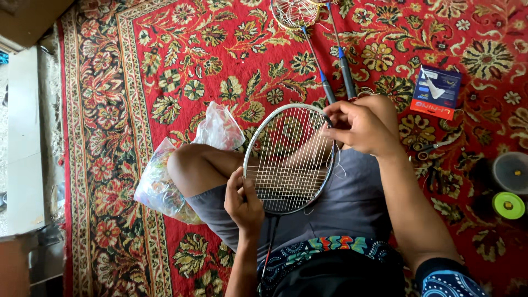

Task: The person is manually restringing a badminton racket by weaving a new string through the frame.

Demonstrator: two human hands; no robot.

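Note:
A badminton racket head [287, 159] with a silver frame and white strings lies across my lap, its dark shaft [269, 242] pointing toward me. My left hand [243, 201] grips the near left rim of the frame. My right hand [360, 127] pinches a thin white string [336, 165] at the far right rim of the head. The strings are partly woven, with cross strings filling the near half. I sit on a red patterned carpet [165, 66] in grey shorts.
A clear plastic bag [165, 181] with colourful contents lies by my left knee. Two more rackets [324, 60] lie ahead. A small blue and red box [436, 91], small cutters [434, 147] and round spools [509, 204] sit to the right.

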